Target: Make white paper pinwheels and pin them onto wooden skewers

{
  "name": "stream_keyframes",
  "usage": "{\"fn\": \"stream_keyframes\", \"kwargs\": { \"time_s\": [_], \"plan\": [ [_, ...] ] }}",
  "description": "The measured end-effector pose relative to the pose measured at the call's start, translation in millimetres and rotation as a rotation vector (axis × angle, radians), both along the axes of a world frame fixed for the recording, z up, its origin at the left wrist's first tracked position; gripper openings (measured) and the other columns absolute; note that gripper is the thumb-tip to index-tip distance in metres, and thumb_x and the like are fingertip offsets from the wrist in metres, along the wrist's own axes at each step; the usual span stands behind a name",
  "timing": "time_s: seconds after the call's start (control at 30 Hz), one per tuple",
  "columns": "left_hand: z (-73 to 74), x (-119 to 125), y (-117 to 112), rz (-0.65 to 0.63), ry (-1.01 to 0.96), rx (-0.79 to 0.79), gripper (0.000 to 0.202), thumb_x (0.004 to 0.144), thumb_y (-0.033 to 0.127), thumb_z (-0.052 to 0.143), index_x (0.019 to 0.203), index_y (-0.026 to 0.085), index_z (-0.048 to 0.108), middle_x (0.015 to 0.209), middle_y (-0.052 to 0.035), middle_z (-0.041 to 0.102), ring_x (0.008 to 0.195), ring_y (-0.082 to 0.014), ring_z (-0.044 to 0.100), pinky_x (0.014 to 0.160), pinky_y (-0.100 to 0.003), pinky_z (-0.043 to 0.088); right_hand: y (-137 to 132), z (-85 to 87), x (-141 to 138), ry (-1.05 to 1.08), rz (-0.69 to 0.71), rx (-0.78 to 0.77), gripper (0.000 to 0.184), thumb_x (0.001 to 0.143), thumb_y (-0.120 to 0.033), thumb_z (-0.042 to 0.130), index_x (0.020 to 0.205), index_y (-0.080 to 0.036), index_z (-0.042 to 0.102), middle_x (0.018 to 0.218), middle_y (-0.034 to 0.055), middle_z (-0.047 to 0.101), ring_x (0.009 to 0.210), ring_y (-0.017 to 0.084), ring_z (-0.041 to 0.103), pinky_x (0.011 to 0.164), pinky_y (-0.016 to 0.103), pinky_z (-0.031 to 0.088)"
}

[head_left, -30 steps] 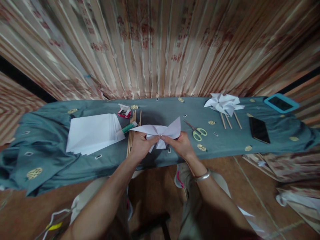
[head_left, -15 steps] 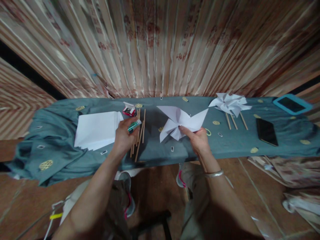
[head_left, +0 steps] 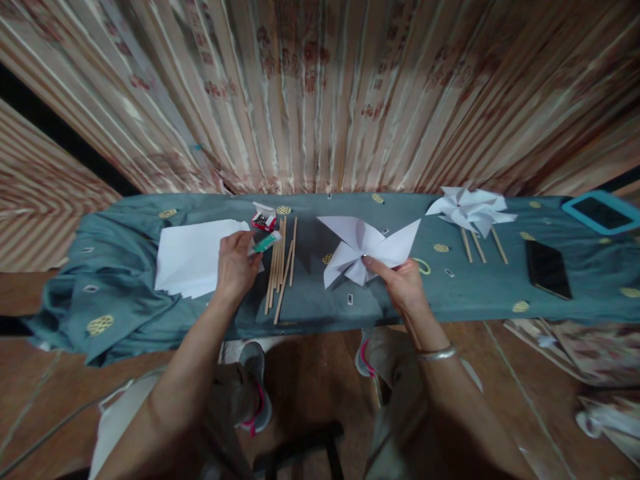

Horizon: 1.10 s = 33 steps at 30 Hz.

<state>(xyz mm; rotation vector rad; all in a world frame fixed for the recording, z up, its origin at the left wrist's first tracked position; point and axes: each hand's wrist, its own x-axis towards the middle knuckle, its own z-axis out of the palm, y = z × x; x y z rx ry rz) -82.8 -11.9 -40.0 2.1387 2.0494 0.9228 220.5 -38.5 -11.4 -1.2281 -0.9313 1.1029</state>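
My right hand (head_left: 404, 283) grips a white paper pinwheel (head_left: 357, 250) by its lower right. Its thumb presses on the middle, where the folded points meet at a small shiny pin head. The fingers underneath are hidden by the paper. My left hand (head_left: 237, 263) is over the right edge of the white paper stack (head_left: 187, 257), fingers closed at the left end of a small green-and-white tube (head_left: 267, 241). Right beside that hand lie several thin wooden sticks (head_left: 280, 267). An opened red-and-white box (head_left: 263, 220) of small dark metal pieces stands just beyond the tube.
Finished-looking pinwheels (head_left: 470, 210) on sticks lie at the back right of the cloth-covered table (head_left: 310, 307). Farther right are a black phone (head_left: 547, 269) and a blue-framed tablet (head_left: 603, 212). A yellow-green ring (head_left: 423, 267) lies beside my right hand. A pleated curtain (head_left: 320, 100) hangs behind.
My left hand has moved left from above the sticks to the paper stack's edge, and the green-and-white tube has shifted slightly left. My right hand keeps its thumb on the pinwheel's middle.
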Motion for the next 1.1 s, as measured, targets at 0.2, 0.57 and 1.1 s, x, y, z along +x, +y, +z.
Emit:
{"fn": "stream_keyframes", "kwargs": {
  "time_s": [0.2, 0.57, 1.1],
  "plan": [
    [4.2, 38, -7, -0.194, 0.096, -0.068, 0.02, 0.086, 0.027, 0.057, 0.084, 0.021, 0.075, 0.099, -0.0101, 0.068, 0.104, -0.0313, 0.055, 0.089, -0.047, 0.042, -1, 0.7, -6, -0.031, 0.028, -0.022, 0.039, 0.051, -0.038, 0.087, 0.082, -0.018, 0.078, 0.089, 0.0077, 0.079, 0.083, 0.026, 0.075, 0.08, 0.039, 0.06],
    [0.6, 61, 3, -0.093, 0.155, -0.125, 0.014, 0.079, 0.024, 0.059, 0.079, 0.017, 0.071, 0.097, -0.0137, 0.067, 0.104, -0.0362, 0.054, 0.085, -0.05, 0.042, -4, 0.2, -7, -0.042, 0.076, -0.022, 0.037, 0.052, -0.039, 0.087, 0.082, -0.018, 0.078, 0.088, 0.0069, 0.079, 0.082, 0.026, 0.075, 0.08, 0.039, 0.06],
    [70.5, 86, -43, -0.158, -1.491, -0.45, 0.032, 0.053, 0.031, 0.085, 0.081, 0.018, 0.076, 0.077, -0.0032, 0.072, 0.054, -0.0077, 0.053, 0.05, -0.022, 0.042, -63, 60.9, -26, -0.544, 0.433, 0.691, 0.015, 0.087, -0.024, 0.061, 0.099, -0.025, 0.07, 0.097, 0.0042, 0.076, 0.091, 0.021, 0.069, 0.081, 0.038, 0.053]
  ]
}}
